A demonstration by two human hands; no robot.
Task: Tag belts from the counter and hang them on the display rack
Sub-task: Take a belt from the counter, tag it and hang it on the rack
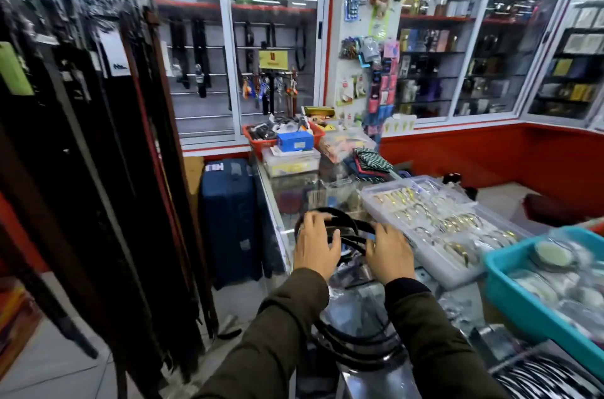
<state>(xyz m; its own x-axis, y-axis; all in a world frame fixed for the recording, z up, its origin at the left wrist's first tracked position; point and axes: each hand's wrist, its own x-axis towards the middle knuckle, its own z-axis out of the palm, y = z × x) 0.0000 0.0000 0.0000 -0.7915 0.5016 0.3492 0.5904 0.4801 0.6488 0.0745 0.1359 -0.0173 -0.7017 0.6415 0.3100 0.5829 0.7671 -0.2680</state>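
1. The coiled black belts (340,228) sat on the glass bench (287,199), between your two hands, just beside the clear tray of bracelets (434,222).
2. Your left hand (315,243) and right hand (389,251) rested fingers spread over the loops; neither grip looked clenched, probably just steadying the springy coil.
3. The belts looked thin, dark and glossy.
4. The display rack (108,137) of hanging belts stood to your left, well apart.
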